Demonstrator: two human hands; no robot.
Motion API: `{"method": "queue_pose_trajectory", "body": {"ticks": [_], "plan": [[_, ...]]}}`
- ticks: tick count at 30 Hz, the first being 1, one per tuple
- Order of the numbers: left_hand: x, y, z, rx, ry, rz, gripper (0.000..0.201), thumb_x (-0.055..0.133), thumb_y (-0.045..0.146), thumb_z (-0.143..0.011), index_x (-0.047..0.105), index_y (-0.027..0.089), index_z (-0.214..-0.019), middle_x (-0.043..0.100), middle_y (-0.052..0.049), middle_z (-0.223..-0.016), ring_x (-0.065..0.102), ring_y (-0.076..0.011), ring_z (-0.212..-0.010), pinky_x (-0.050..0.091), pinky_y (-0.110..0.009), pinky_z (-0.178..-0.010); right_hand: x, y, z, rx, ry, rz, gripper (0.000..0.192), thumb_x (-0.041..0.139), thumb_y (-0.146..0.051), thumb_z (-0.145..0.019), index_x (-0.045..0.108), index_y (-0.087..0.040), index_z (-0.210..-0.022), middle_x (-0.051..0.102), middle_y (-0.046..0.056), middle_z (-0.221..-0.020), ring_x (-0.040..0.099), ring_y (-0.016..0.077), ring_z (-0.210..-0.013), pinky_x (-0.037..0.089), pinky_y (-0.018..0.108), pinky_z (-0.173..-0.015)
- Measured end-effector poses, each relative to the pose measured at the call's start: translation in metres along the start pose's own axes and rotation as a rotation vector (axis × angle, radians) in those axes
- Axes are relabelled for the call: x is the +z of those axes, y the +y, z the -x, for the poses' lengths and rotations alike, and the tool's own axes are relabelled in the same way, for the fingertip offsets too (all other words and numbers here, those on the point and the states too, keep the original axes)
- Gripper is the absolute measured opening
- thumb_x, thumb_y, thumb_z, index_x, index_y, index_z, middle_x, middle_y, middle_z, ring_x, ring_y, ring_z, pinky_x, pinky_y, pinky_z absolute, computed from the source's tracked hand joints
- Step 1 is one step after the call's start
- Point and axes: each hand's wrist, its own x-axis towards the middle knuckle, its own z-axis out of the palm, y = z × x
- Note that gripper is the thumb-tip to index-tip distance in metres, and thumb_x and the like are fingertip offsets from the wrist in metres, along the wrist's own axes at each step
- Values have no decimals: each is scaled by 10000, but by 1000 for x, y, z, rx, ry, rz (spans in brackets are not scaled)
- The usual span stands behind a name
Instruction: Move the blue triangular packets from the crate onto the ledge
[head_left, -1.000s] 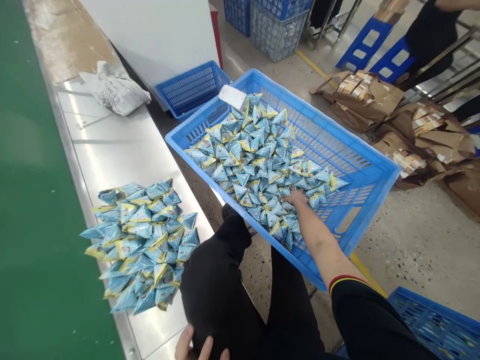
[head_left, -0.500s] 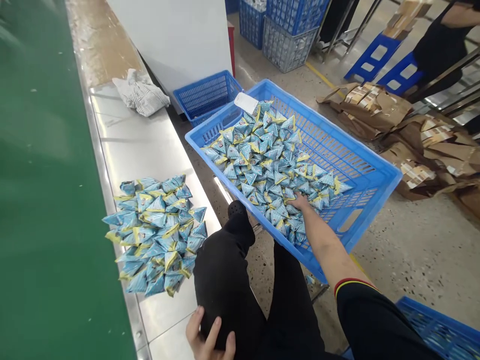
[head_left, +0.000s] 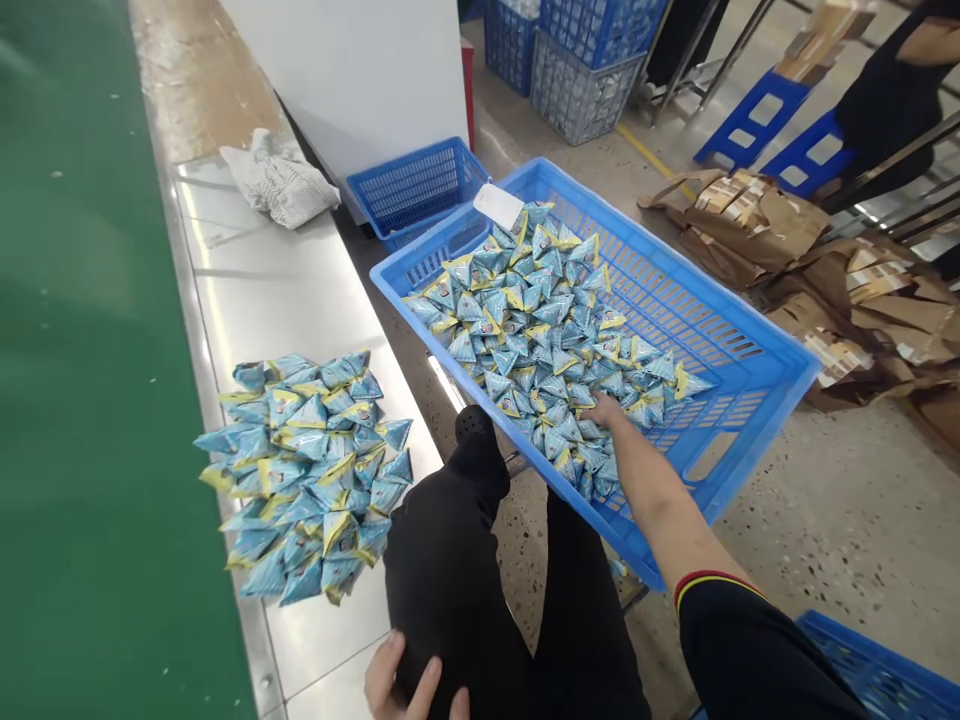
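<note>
In the head view, the right hand [head_left: 604, 412] reaches among the blue-and-yellow packets [head_left: 536, 320] heaped in a blue crate [head_left: 780, 375]; its fingertips are partly hidden, so I cannot tell whether it pinches one. The left hand [head_left: 405, 706] rests with fingers spread on the black trousers [head_left: 446, 570], at the knee. Left of the leg, rows of similar pouches [head_left: 311, 470] sit close together on the metal counter [head_left: 289, 290], with a crumpled striped cloth [head_left: 283, 185] farther along. A white tag [head_left: 499, 206] lies at the crate's far corner.
</note>
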Motion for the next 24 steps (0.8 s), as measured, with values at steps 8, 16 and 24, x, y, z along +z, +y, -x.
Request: {"method": "queue_pose_trajectory", "body": {"ticks": [8, 16, 24], "plan": [[-6, 3, -19, 160, -124, 65, 610, 742, 146, -788, 649, 285, -1375, 529, -152, -1520, 623, -356, -1293, 577, -506, -987, -76, -17, 62, -159, 169, -139, 795, 893, -231, -721, 639, -158, -1471, 723, 154, -1302, 686, 353, -1174, 545, 421, -1029], [2, 8, -19, 149, -98, 98, 568, 734, 193, -820, 638, 275, -1374, 558, -165, -1478, 628, -374, -1307, 575, -534, -1015, -171, -44, 173, -410, 377, -424, 816, 780, -266, -886, 437, -90, -1605, 649, 226, -1385, 699, 211, -1017, 557, 346, -884], [4, 1, -10, -247, -187, 400, 289, 695, 302, -901, 745, 239, -1179, 677, -140, -1314, 663, -292, -1220, 557, -483, -1056, -93, -70, 367, -1308, -96, -621, 844, 1018, -379, -628, 670, -346, -1397, 658, 88, -1333, 682, 265, -1179, 541, 387, -1016]]}}
